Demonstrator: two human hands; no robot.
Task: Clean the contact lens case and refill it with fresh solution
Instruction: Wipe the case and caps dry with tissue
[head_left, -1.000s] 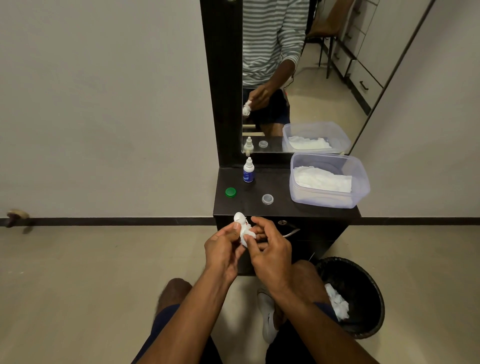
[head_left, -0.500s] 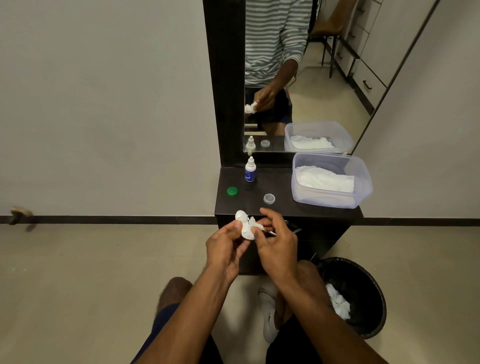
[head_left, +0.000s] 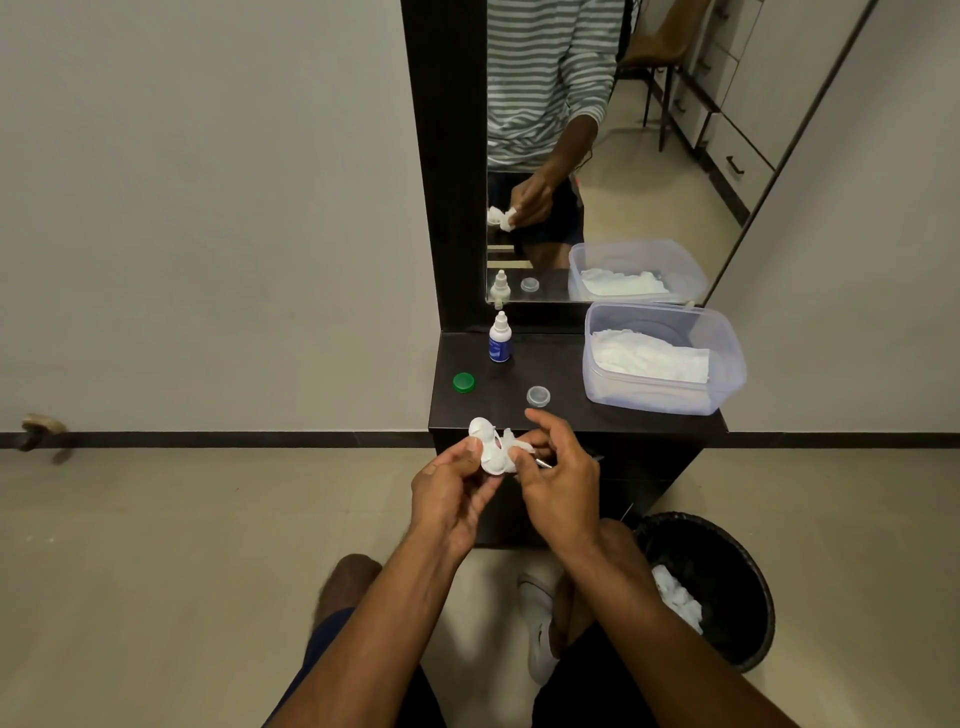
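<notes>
- Green cap (head_left: 463, 382) lies off the case, left on the dark shelf (head_left: 571, 415); clear cap (head_left: 538, 396) sits further right, well apart from it. Both wells therefore open. Judgement: leave caps put until wells are dry.
- Bottle (head_left: 500, 339) stands upright at the back of the shelf, capped, untouched. Judgement: refill not yet begun.
- Left hand (head_left: 448, 493) grips the white case (head_left: 485, 441) by thumb and fingers, in front of the shelf edge, above the knees. Judgement: hold by the rim only, so fingers stay out of the wells.
- Tissue (head_left: 511, 444) is bunched against the case, between both hands; which well it is in cannot be told.
- Right hand (head_left: 558, 483) pinches the tissue with thumb and lower fingers, forefinger raised free. Judgement: twist a fresh corner into each well; lint left behind is the risk.
- Tub (head_left: 727, 358) at right holds clean tissues, within reach.
- Bin (head_left: 748, 613) on the floor, right, holds used tissue; spent wad belongs there.
</notes>
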